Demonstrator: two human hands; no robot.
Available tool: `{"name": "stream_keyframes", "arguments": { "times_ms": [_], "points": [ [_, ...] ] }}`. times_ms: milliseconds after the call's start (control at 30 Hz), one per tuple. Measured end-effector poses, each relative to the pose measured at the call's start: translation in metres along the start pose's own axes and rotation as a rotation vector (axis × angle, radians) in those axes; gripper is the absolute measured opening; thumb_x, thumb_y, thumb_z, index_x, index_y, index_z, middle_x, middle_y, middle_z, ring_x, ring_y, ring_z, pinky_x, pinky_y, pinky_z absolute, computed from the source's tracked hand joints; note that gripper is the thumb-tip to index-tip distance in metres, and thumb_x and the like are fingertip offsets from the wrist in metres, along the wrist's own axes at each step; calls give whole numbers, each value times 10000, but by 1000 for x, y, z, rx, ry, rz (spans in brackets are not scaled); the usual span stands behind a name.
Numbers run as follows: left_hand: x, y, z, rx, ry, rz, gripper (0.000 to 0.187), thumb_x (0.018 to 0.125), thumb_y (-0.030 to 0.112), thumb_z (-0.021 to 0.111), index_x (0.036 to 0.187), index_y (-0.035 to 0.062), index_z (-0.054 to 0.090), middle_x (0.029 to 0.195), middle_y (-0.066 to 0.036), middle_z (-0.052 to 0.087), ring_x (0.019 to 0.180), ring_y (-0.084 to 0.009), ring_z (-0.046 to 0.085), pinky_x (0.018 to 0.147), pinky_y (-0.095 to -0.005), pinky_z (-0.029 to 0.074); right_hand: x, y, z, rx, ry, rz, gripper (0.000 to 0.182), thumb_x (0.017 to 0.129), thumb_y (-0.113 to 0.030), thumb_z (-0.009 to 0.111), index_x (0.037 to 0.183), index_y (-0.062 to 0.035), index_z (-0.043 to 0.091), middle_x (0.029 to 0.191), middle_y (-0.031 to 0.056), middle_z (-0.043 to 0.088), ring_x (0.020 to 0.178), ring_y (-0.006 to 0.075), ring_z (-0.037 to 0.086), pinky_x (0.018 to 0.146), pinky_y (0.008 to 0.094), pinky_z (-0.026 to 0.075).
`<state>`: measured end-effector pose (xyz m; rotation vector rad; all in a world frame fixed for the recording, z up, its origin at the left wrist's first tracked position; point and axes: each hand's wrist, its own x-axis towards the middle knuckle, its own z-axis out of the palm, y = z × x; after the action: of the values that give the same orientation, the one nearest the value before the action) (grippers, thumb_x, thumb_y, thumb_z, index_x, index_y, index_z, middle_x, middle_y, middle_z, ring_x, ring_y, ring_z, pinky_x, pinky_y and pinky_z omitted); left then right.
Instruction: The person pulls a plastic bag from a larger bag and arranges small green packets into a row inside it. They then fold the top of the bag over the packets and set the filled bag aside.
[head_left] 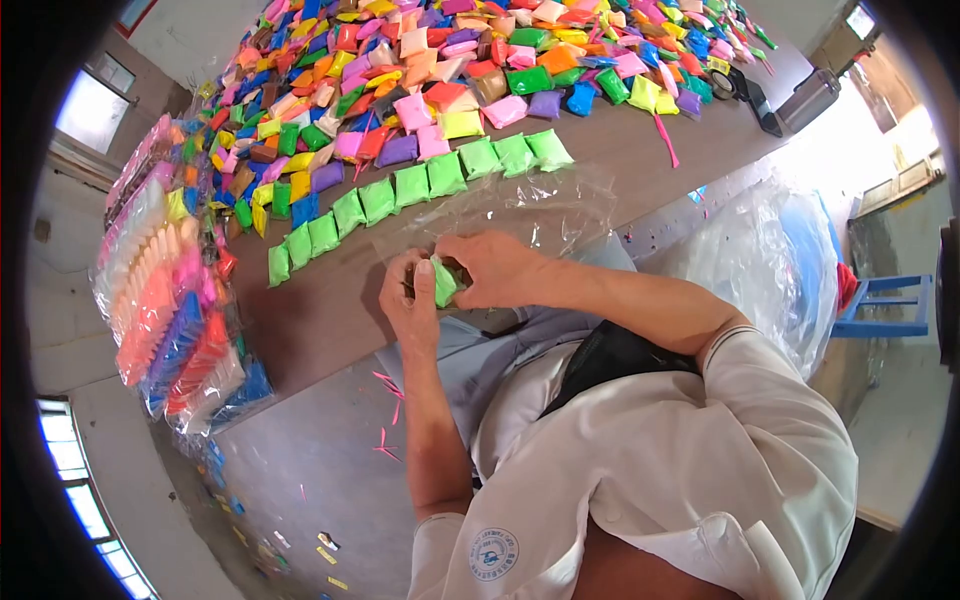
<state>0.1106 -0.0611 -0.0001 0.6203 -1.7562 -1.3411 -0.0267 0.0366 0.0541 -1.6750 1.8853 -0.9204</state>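
Note:
Between my two hands, close to the table's front edge, is a small light green packet (443, 284). My left hand (410, 291) pinches it from the left, with the thumb along its face. From the other side my right hand (490, 270) grips it with curled fingers, which partly hide it. Just beyond my hands lies a crinkled clear plastic bag (545, 212). Behind that, a curved row of similar light green packets (411, 186) lies side by side on the brown table (300, 335).
A large heap of many-coloured packets (400, 70) covers the table's far side. Plastic-wrapped stacks of coloured pieces (165, 300) stand at the left edge. A dark grey object (808, 100) sits at the right end. Beside the table are clear plastic sacks (770, 250) and a blue stool (885, 305).

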Motion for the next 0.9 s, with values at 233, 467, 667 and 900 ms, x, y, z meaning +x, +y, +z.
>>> {"name": "stream_keyframes", "arguments": {
  "times_ms": [233,467,667,900],
  "points": [
    [0,-6,1,63,4,1,282,901,252,658,997,-11,628,912,-48,609,826,-117,538,736,-263,442,-7,-3,-16,-26,-94,-31,462,710,-250,760,1042,-27,528,831,161,627,810,345,627,711,425,489],
    [-3,4,4,58,35,-51,228,899,194,653,977,-20,641,866,-21,589,754,-95,507,668,-244,422,-59,-36,-112,302,393,-137,178,856,-121,662,999,-17,643,777,82,652,658,149,612,600,287,486],
    [-2,-1,4,54,37,-13,204,912,166,632,983,-25,636,863,-23,595,772,-87,514,692,-243,433,-34,57,-172,-93,591,43,197,868,-117,669,1039,-23,640,859,24,655,672,79,572,591,244,470],
    [-3,5,5,9,34,-103,201,919,165,620,975,-29,628,870,-22,594,781,-88,512,699,-243,433,-11,135,-142,-344,67,-68,617,764,-263,748,1293,-67,499,1215,133,583,906,292,600,791,397,483]
  ]
}}
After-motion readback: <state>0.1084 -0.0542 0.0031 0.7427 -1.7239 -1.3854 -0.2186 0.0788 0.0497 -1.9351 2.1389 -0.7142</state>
